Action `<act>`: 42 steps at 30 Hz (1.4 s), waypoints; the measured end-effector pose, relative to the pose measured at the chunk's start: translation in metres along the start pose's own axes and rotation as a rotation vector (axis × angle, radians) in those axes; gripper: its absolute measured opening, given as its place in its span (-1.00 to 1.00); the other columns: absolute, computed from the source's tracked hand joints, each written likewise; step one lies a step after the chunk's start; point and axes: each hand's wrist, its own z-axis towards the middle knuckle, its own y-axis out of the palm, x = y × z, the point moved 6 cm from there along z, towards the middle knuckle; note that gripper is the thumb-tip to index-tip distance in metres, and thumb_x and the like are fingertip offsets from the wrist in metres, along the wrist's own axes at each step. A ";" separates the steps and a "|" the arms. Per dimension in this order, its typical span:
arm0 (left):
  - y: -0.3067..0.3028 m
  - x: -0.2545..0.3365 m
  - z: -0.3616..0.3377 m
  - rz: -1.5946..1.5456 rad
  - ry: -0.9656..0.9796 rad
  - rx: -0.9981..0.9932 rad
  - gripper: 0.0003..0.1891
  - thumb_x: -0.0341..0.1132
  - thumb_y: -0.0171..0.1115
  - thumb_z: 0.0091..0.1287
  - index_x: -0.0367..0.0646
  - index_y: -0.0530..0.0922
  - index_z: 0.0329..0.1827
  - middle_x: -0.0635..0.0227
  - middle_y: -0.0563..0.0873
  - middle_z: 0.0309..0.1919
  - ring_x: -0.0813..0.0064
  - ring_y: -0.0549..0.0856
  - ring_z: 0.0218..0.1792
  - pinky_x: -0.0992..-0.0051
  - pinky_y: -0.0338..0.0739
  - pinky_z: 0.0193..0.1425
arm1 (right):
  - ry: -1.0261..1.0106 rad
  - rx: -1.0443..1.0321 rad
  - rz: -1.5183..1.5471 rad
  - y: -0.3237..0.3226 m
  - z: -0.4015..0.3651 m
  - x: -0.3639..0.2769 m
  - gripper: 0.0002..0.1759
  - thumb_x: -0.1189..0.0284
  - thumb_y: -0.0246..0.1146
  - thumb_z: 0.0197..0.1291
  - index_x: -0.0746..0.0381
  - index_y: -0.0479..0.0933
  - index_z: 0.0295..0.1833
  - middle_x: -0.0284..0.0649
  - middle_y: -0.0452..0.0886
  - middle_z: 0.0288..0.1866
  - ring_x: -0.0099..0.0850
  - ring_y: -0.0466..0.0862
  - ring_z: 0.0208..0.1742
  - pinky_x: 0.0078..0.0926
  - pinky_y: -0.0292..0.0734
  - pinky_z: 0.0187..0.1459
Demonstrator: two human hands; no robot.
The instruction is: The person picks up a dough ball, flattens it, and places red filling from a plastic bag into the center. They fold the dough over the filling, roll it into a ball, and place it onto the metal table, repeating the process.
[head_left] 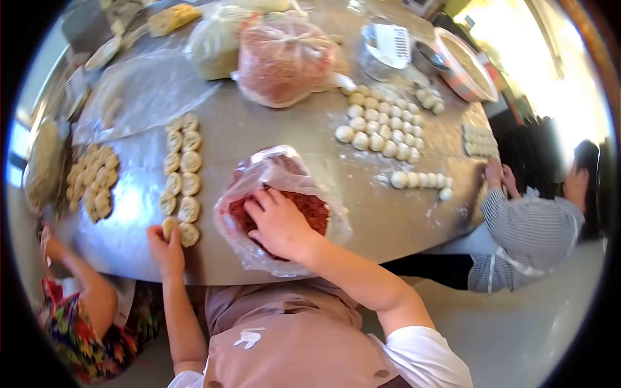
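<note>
My left hand [167, 252] is at the near end of a double row of filled dough rounds [190, 161], its thumb and fingers closed on the nearest dough round [169, 227]. Right of the row, an open clear plastic bag [333, 223] holds red minced filling [310, 210]. My right hand [279, 223] reaches into this bag from above. Its fingers are apart and bent down into the filling, with the tips partly hidden. I see no lump lifted in it.
Small dough pieces [94, 178] lie at the left, white dough balls [385, 123] at the right. Tied bags, one of pinkish filling [284, 61], stand at the back near a plastic sheet [145, 90]. Co-workers stand on both sides, one in a striped sleeve [498, 213].
</note>
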 end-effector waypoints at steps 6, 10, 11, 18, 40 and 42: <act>-0.010 0.054 -0.022 -0.731 -0.192 -0.032 -0.63 -0.39 0.20 0.38 -0.29 0.43 0.21 0.25 0.60 -0.12 0.49 0.63 -0.14 0.55 0.57 -0.03 | 0.148 -0.284 -0.033 -0.003 -0.028 0.023 -0.71 0.40 0.29 0.09 0.24 0.54 -0.06 -0.07 0.55 -0.05 -0.05 0.55 0.01 -0.10 0.55 0.00; 0.005 0.126 -0.054 -1.158 -0.287 -0.482 -0.65 -0.42 0.09 0.41 -0.27 0.46 0.24 0.23 0.63 -0.06 0.47 0.68 -0.11 0.55 0.63 -0.04 | 0.107 -0.326 0.023 -0.005 -0.027 0.025 -0.81 0.49 0.20 0.09 0.28 0.57 -0.16 0.02 0.59 -0.13 0.01 0.63 -0.11 -0.09 0.58 -0.07; 0.016 0.150 -0.066 -1.199 -0.294 -0.596 -0.67 -0.42 0.10 0.41 -0.27 0.47 0.21 0.23 0.64 -0.05 0.46 0.68 -0.12 0.56 0.63 -0.06 | 0.095 -0.310 0.044 -0.003 -0.027 0.026 -0.84 0.50 0.18 0.09 0.30 0.60 -0.22 0.05 0.62 -0.19 0.03 0.65 -0.15 -0.08 0.60 -0.10; 0.099 0.186 -0.119 -1.144 -0.507 -0.987 -0.75 -0.37 0.10 0.46 -0.24 0.50 0.13 0.21 0.65 -0.07 0.37 0.67 -0.11 0.43 0.62 0.02 | 0.150 -0.106 0.111 -0.023 -0.034 0.072 -0.87 0.48 0.25 0.03 0.29 0.61 -0.30 0.05 0.64 -0.36 0.00 0.68 -0.24 -0.10 0.58 -0.18; 0.143 0.179 -0.135 -1.297 -0.717 -0.940 -0.73 -0.28 -0.12 0.58 -0.15 0.42 0.21 0.23 0.55 0.11 0.37 0.56 0.14 0.26 0.49 0.27 | 0.223 0.188 0.494 -0.068 -0.039 0.014 -0.63 0.61 0.34 0.03 0.22 0.58 0.02 -0.08 0.69 -0.11 -0.18 0.70 -0.13 -0.33 0.59 -0.07; 0.139 0.177 -0.133 -1.272 -0.698 -0.923 -0.75 -0.30 -0.09 0.58 -0.15 0.43 0.19 0.25 0.57 0.08 0.39 0.58 0.11 0.29 0.51 0.24 | 0.248 0.207 0.652 -0.062 -0.041 0.019 -0.63 0.62 0.36 0.01 0.23 0.59 0.01 -0.08 0.69 -0.12 -0.20 0.71 -0.15 -0.36 0.60 -0.07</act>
